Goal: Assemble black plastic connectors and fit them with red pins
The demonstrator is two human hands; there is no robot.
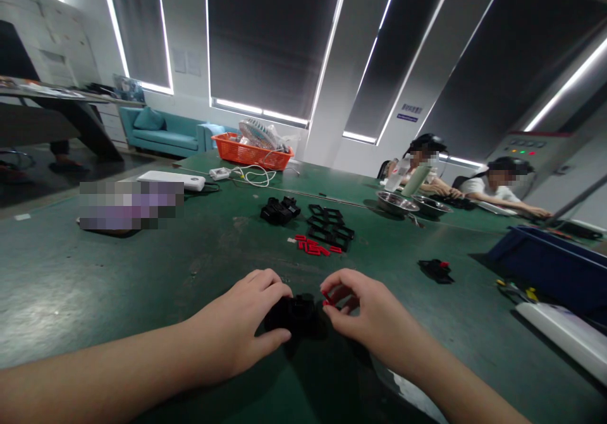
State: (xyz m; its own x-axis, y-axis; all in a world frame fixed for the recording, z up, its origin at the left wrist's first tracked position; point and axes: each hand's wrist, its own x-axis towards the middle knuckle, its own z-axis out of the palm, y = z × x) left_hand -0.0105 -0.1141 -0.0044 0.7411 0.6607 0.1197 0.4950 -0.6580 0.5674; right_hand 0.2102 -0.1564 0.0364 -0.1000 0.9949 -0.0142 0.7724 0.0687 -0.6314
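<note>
Part [302,309] in frt, pcs [313,248] behind, basket [251,154] at bk, bin [552,266] R

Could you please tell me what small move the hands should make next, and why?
Probably bring the right hand left, moving its small red piece toward the black part: the piece sits between thumb and fingers, apparently just short of the part, while the left hand is at the part's other side.

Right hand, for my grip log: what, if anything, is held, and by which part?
The right hand holds a red piece; by which part cannot be told.
</note>
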